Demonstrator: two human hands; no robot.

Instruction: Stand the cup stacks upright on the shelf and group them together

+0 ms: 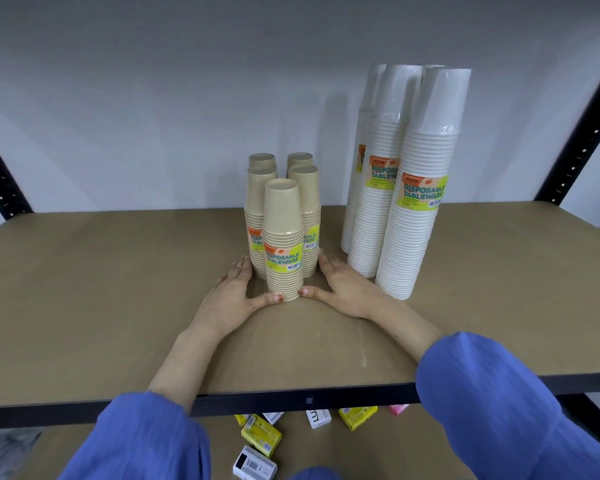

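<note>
Several short tan cup stacks [282, 237] stand upright in a tight cluster on the brown shelf board [118, 289], each with a "Disposable Tableware" label. My left hand [234, 292] lies flat on the board against the cluster's left side, thumb tip touching the base of the front stack. My right hand [340, 285] mirrors it on the right side, thumb at the same base. Both hands cup the group with fingers apart, gripping nothing. Several tall white cup stacks [416, 209] stand upright together just right of my right hand.
A white wall backs the shelf. Black perforated uprights [582, 133] frame both sides. The shelf's black front rail [309, 398] crosses my forearms. Several small yellow, white and pink boxes [260, 434] lie on the lower board.
</note>
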